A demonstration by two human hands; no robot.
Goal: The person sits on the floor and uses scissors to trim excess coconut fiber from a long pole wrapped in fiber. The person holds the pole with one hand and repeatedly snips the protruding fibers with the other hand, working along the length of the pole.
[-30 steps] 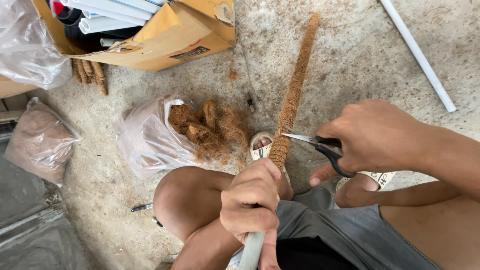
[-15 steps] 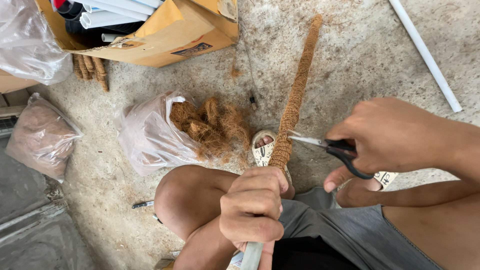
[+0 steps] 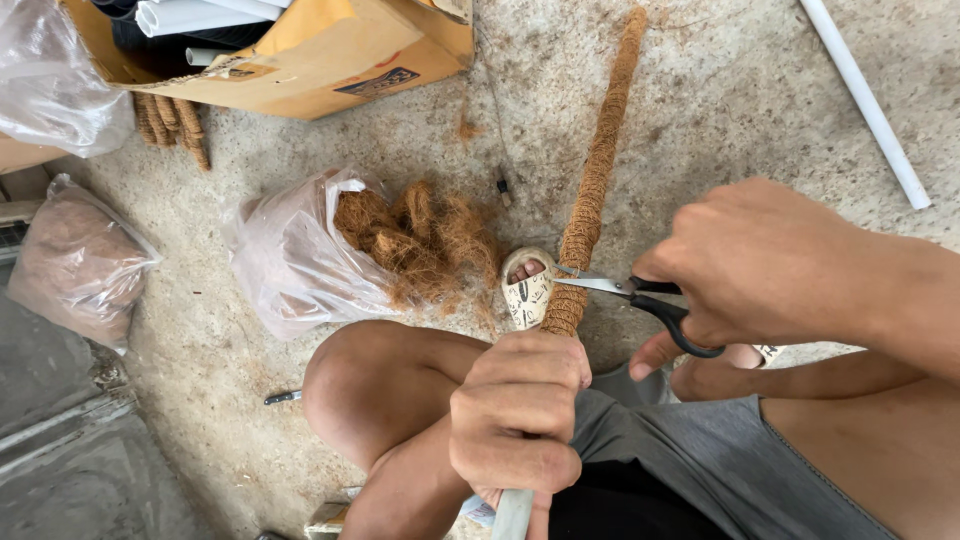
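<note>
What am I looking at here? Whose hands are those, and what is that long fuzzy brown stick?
The camera sits on a person's head and looks down at their own hands and knees. The left hand grips a long pole wrapped in brown coconut fibre. The right hand holds black-handled scissors, blades touching the pole. On the rough concrete floor lie a clear plastic bag spilling loose brown fibre, a cardboard box and a white plastic pipe.
</note>
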